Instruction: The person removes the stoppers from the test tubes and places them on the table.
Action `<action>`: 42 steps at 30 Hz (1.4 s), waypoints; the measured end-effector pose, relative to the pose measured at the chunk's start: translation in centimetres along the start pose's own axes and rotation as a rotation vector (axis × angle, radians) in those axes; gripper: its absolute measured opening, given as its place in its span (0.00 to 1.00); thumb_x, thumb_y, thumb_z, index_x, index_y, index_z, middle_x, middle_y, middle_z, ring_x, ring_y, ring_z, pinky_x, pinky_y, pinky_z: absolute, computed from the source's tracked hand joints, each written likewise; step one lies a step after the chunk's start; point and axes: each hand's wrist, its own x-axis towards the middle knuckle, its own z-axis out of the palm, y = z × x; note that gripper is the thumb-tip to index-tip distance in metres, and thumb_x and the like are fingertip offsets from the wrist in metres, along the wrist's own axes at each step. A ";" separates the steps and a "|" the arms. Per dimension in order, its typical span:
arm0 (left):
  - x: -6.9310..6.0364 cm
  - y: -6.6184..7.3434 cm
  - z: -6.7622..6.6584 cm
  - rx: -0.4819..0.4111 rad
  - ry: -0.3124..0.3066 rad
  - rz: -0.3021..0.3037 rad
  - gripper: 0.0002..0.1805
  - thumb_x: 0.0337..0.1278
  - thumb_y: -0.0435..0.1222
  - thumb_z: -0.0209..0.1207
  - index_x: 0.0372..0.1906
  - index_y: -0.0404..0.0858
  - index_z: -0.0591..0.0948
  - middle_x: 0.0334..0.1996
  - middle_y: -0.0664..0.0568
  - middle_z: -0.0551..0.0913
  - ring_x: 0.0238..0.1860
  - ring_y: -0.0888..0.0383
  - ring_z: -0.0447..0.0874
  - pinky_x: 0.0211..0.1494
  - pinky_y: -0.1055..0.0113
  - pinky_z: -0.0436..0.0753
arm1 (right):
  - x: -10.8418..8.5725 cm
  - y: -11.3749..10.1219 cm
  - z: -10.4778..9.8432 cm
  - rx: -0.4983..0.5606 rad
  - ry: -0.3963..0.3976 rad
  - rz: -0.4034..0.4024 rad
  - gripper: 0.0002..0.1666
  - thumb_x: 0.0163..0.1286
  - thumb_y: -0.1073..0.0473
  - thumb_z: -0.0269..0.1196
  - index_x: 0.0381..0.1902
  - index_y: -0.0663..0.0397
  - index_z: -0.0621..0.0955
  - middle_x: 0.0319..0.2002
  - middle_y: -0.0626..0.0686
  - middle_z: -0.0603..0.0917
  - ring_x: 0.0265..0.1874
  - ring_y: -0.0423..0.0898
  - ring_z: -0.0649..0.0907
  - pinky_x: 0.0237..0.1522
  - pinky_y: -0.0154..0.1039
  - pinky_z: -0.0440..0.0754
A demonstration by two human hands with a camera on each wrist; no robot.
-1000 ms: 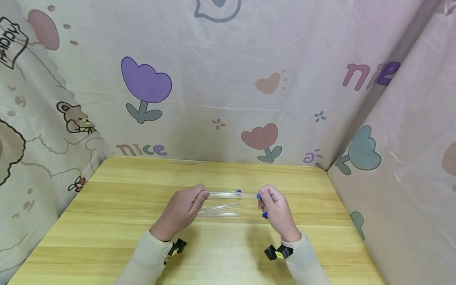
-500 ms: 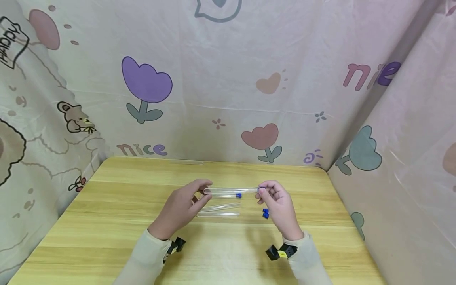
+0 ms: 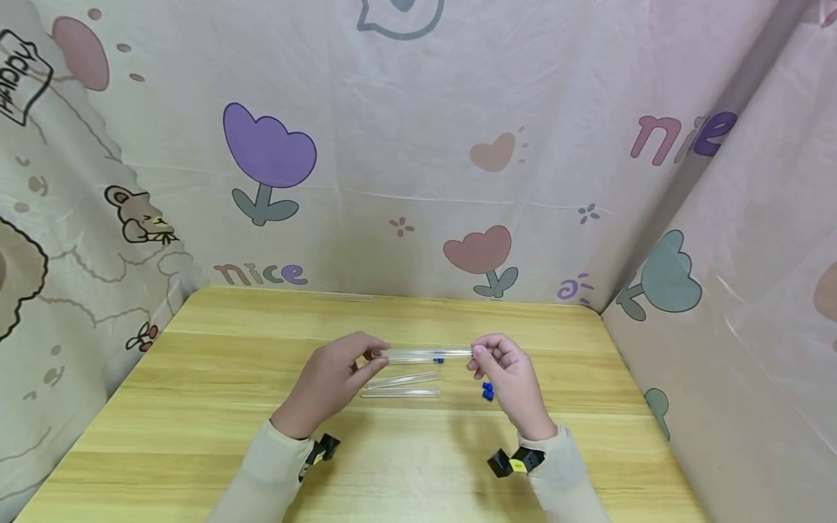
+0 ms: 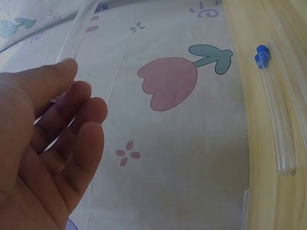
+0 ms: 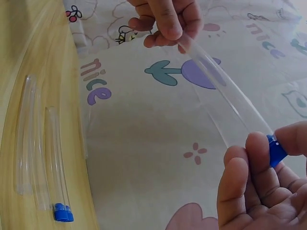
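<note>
By left hand (image 3: 331,381) and right hand (image 3: 514,386), a clear cylindrical tube (image 5: 229,89) is pinched, the right at its blue plastic cap (image 5: 276,153). Between them, other clear tubes (image 3: 407,393) are laid.

We see raised tube (image 5: 230,93) crosswise over counter (image 3: 392,472): left fingers (image 5: 168,19) at its left end, right fingers (image 5: 257,149) at its right, where cap (image 5: 276,152) sits. Below it, on counter, capped tubing (image 3: 408,361), cap end rightward. Nearer us, two uncapped tubes (image 3: 402,393), left ends close, right ends apart. Right of those, just left of right wrist, loose caps (image 3: 488,392) together. Long piece (image 3: 343,298) at counter's back edge. Curtain (image 3: 386,145) behind, also along both sides.
</note>
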 end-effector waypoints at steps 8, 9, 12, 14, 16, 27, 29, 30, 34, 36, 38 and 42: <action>0.0 -0.1 0.2 0.012 -0.024 0.003 0.08 0.73 0.42 0.63 0.47 0.45 0.88 0.37 0.63 0.86 0.29 0.71 0.74 0.33 0.72 0.80 | -0.1 0.1 -0.1 0.017 -0.007 -0.048 0.15 0.80 0.61 0.59 0.50 0.71 0.77 0.34 0.58 0.83 0.31 0.43 0.83 0.35 0.36 0.84; -0.1 -0.1 0.2 0.015 -0.022 0.008 0.07 0.73 0.42 0.62 0.46 0.46 0.88 0.36 0.64 0.85 0.29 0.71 0.74 0.34 0.72 0.80 | -0.1 0.1 -0.1 0.017 -0.008 -0.051 0.14 0.80 0.60 0.59 0.50 0.70 0.77 0.35 0.58 0.83 0.31 0.43 0.83 0.35 0.36 0.84; -0.1 -0.3 0.3 0.029 -0.011 0.024 0.06 0.74 0.40 0.61 0.39 0.46 0.86 0.31 0.65 0.82 0.28 0.70 0.73 0.34 0.71 0.80 | -0.1 0.2 -0.1 0.015 -0.010 -0.064 0.12 0.79 0.61 0.60 0.50 0.67 0.78 0.35 0.58 0.84 0.31 0.43 0.83 0.35 0.36 0.84; -0.2 -0.4 0.4 0.033 -0.006 0.032 0.09 0.75 0.39 0.59 0.35 0.46 0.85 0.27 0.64 0.80 0.27 0.71 0.73 0.34 0.70 0.80 | -0.1 0.1 -0.1 0.015 -0.012 -0.074 0.11 0.79 0.62 0.60 0.50 0.66 0.78 0.35 0.57 0.84 0.31 0.43 0.83 0.35 0.36 0.84; -0.2 -0.4 0.4 0.030 -0.003 0.039 0.12 0.76 0.38 0.58 0.31 0.47 0.82 0.25 0.64 0.78 0.26 0.71 0.72 0.33 0.70 0.80 | -0.1 0.1 -0.1 0.020 -0.016 -0.085 0.10 0.79 0.63 0.60 0.50 0.66 0.78 0.36 0.56 0.84 0.32 0.43 0.83 0.35 0.36 0.85; -0.3 -0.7 0.6 -0.012 0.021 0.037 0.10 0.76 0.36 0.57 0.34 0.46 0.81 0.24 0.66 0.73 0.26 0.70 0.70 0.34 0.70 0.80 | -0.2 0.2 -0.3 0.052 -0.047 -0.145 0.11 0.78 0.66 0.61 0.51 0.70 0.77 0.38 0.53 0.85 0.32 0.43 0.83 0.37 0.35 0.85; -0.3 -0.8 0.5 -0.047 0.016 0.017 0.07 0.77 0.37 0.57 0.37 0.46 0.82 0.25 0.66 0.71 0.26 0.68 0.70 0.33 0.70 0.78 | -0.2 0.2 -0.3 0.058 -0.045 -0.148 0.12 0.77 0.66 0.61 0.51 0.71 0.76 0.38 0.52 0.85 0.33 0.43 0.83 0.37 0.35 0.85; -0.3 -0.8 0.5 -0.070 0.012 0.005 0.06 0.77 0.37 0.57 0.39 0.46 0.82 0.26 0.66 0.71 0.26 0.67 0.70 0.33 0.70 0.77 | -0.2 0.2 -0.3 0.061 -0.043 -0.148 0.13 0.77 0.65 0.61 0.52 0.72 0.76 0.38 0.52 0.85 0.33 0.43 0.83 0.37 0.35 0.85; -0.3 -0.9 0.4 -0.152 -0.006 -0.053 0.06 0.77 0.38 0.57 0.47 0.45 0.83 0.32 0.63 0.77 0.29 0.64 0.73 0.34 0.69 0.78 | -0.1 0.2 -0.3 0.061 -0.028 -0.142 0.13 0.78 0.65 0.61 0.52 0.72 0.75 0.38 0.52 0.85 0.32 0.43 0.82 0.36 0.34 0.84; -0.3 -1.0 0.3 -0.155 -0.006 -0.076 0.07 0.77 0.39 0.57 0.49 0.45 0.84 0.36 0.63 0.81 0.32 0.65 0.75 0.35 0.69 0.79 | -0.1 0.3 -0.4 0.053 -0.016 -0.135 0.13 0.78 0.64 0.61 0.51 0.71 0.76 0.37 0.52 0.85 0.31 0.44 0.82 0.35 0.34 0.84; -0.2 -1.1 0.3 -0.134 0.000 -0.098 0.08 0.76 0.41 0.59 0.51 0.45 0.84 0.39 0.62 0.83 0.34 0.66 0.76 0.36 0.69 0.81 | 0.0 0.4 -0.4 0.044 -0.005 -0.130 0.12 0.78 0.64 0.61 0.51 0.69 0.76 0.37 0.53 0.84 0.30 0.44 0.81 0.35 0.35 0.83; -0.1 -1.3 0.3 -0.064 0.005 -0.161 0.09 0.74 0.43 0.62 0.51 0.45 0.85 0.40 0.63 0.84 0.35 0.65 0.76 0.36 0.69 0.81 | 0.0 0.4 -0.5 0.023 0.016 -0.117 0.11 0.78 0.64 0.61 0.51 0.67 0.77 0.37 0.54 0.84 0.33 0.45 0.82 0.35 0.35 0.83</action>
